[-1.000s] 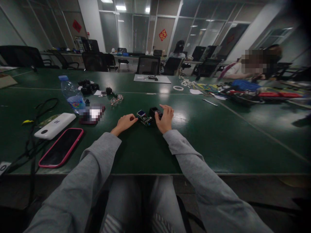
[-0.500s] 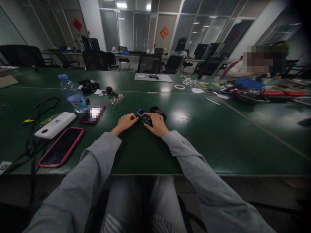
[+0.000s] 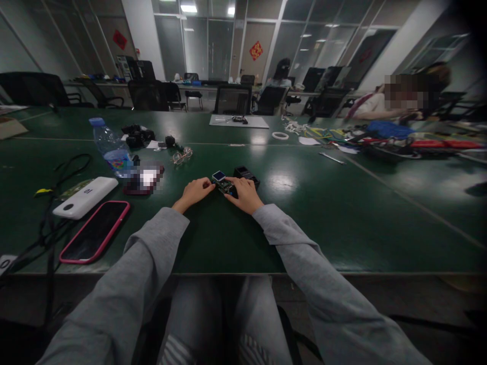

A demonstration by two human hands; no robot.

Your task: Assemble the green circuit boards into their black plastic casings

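In front of me, a small green circuit board (image 3: 227,186) carries a little screen (image 3: 218,176) with a pale frame at its far left end. My right hand (image 3: 245,196) grips the board from the right, thumb on the near side and fingers over the far side, covering part of it. At the board's left edge, my left hand (image 3: 196,192) is closed with thumb and forefinger pinched together. Whatever lies between those fingertips is too small to make out. Just behind my right hand, an open black case (image 3: 246,174) rests on the table, partly covered.
On the left of the green table (image 3: 327,218) are a pink-cased phone (image 3: 95,232), white power bank (image 3: 85,197), second phone (image 3: 142,181), water bottle (image 3: 112,149) and black straps. Glasses (image 3: 182,155) lie ahead. Cables (image 3: 331,134) and tweezers (image 3: 332,158) lie right, near a seated person.
The whole view has shifted slightly. Both hands keep nearly the same place and grip at the circuit board. The person at the far right has moved a little.
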